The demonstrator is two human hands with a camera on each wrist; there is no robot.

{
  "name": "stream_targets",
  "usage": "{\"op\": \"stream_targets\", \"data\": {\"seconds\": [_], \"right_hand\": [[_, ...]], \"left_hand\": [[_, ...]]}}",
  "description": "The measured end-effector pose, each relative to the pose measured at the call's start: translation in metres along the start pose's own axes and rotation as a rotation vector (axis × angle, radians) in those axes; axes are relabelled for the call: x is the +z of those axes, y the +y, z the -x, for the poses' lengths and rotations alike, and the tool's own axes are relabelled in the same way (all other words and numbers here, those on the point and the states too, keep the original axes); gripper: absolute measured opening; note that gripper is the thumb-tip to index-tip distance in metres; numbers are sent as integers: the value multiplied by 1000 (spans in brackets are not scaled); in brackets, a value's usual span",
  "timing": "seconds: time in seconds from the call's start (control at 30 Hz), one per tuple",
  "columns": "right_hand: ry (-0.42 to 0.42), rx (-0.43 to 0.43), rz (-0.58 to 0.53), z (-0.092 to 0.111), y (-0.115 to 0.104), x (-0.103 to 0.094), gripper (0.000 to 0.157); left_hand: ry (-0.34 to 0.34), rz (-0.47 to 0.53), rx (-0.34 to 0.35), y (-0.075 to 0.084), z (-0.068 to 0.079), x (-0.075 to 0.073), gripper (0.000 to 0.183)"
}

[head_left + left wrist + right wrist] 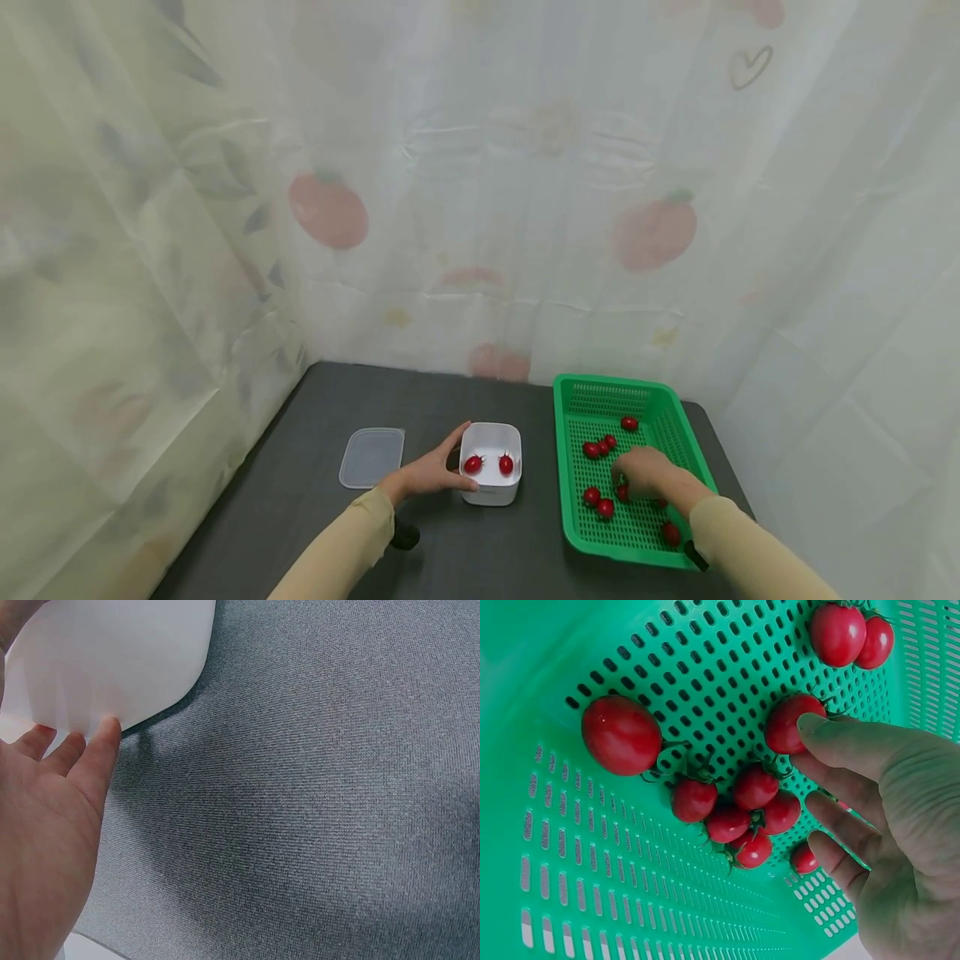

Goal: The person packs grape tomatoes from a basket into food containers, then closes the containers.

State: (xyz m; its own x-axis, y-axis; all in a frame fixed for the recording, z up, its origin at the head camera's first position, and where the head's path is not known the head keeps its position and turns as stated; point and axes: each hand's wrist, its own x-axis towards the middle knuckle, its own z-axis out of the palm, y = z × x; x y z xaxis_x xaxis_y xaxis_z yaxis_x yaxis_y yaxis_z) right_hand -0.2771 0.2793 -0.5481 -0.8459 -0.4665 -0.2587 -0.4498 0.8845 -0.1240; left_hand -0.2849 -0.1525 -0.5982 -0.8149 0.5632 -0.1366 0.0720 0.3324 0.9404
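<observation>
- Lying just left of the left hand, a translucent square lid [372, 457] rests flat on the dark table [300, 508].
- The left hand [426, 472] holds the white container [491, 497] at its left side, thumb and fingers spread wide against it.
- Inside that container, just right of the left hand, sit two red tomatoes [506, 464], apart from each other.
- Between the hands stands the left rim of a green basket [565, 467].
- The right hand [648, 472], inside the basket, pinches one tomato [782, 727] between thumb and finger.
- Loose tomatoes [605, 509] lie around the right hand; those under its wrist seem partly hidden.
</observation>
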Motion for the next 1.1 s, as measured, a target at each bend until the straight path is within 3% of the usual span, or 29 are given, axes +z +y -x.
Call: {"op": "stream_targets", "data": {"seconds": [0.47, 0.73, 1.1], "right_hand": [[-32, 12, 24, -1, -11, -8, 29], [-48, 16, 74, -5, -8, -1, 28], [-27, -51, 126, -3, -12, -3, 27]], "left_hand": [[-6, 9, 6, -2, 0, -1, 112], [-5, 15, -13, -3, 0, 0, 115], [4, 16, -7, -7, -2, 1, 113]]}}
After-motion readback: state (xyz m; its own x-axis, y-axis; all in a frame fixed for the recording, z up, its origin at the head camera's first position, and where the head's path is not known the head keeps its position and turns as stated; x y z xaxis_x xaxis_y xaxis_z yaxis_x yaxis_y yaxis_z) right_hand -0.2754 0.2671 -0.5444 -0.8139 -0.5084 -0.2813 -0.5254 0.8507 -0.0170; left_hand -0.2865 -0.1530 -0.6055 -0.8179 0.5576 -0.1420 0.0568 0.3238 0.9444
